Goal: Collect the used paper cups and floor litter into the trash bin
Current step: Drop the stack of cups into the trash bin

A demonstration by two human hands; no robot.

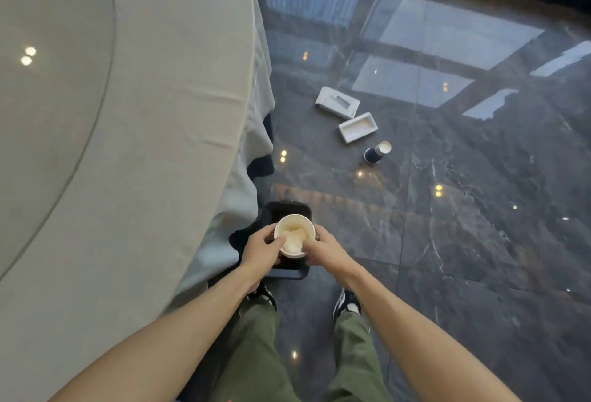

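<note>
A white paper cup with crumpled paper inside is held over a black trash bin on the floor by the table. My left hand grips its left side. My right hand holds its right rim, fingers reaching into the cup. Farther out on the dark marble floor lies a dark paper cup on its side, white inside showing. Beyond it lie two white cardboard box pieces, one nearer and one farther.
A round table with a beige cloth fills the left side, its drape hanging next to the bin. My feet in dark sneakers stand just behind the bin. Glossy marble floor stretches to the right.
</note>
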